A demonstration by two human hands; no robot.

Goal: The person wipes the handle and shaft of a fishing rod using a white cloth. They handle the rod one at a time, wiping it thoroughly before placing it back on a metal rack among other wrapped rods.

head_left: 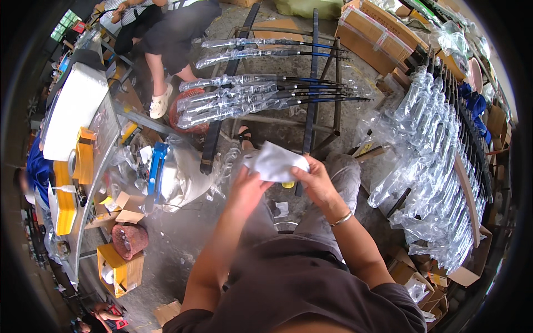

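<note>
My left hand point(248, 186) and my right hand point(316, 180) together hold a crumpled white bag or sheet point(275, 162) over my lap. The right hand pinches its right edge with thumb and fingers; the left hand grips its lower left corner. A small yellow object point(287, 184) shows just under the white sheet. In front of me, several long dark rods with clear plastic sleeves point(244, 94) lie across a metal rack point(316, 83).
A dense row of plastic-wrapped rods point(433, 161) lies on the right. Cardboard boxes point(372, 33) stand at the back right. A work table point(83, 166) with yellow tape rolls is on the left. Another person point(166, 33) sits at the back left.
</note>
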